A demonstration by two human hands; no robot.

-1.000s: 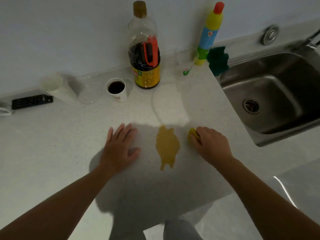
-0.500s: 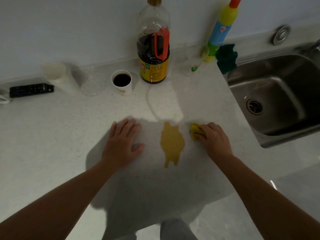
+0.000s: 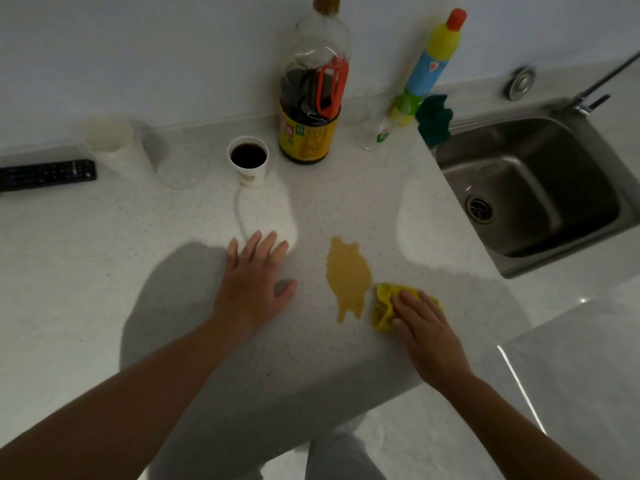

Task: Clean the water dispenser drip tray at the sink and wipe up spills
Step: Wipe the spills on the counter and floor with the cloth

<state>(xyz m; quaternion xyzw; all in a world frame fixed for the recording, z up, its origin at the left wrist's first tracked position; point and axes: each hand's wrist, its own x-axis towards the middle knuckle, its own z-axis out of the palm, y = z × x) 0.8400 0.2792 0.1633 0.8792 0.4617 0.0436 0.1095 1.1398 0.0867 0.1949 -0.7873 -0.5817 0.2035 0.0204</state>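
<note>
A home kitchen is showing here: a stainless sink [image 3: 540, 188] is sitting sunk into a pale speckled countertop [image 3: 173, 237]. Left of the sink, a dish-soap bottle [image 3: 427, 64] and a green scrubber [image 3: 434, 117] are standing against the wall. Further left of the sink, a large dark sauce bottle [image 3: 311, 98] and a paper cup [image 3: 248, 161] of dark liquid are waiting.

A tan spill [image 3: 348, 277] (flat, lobed, with two drips toward the near edge) lies on the counter; a crumpled yellow cloth [image 3: 384, 306] touches its right side
</note>
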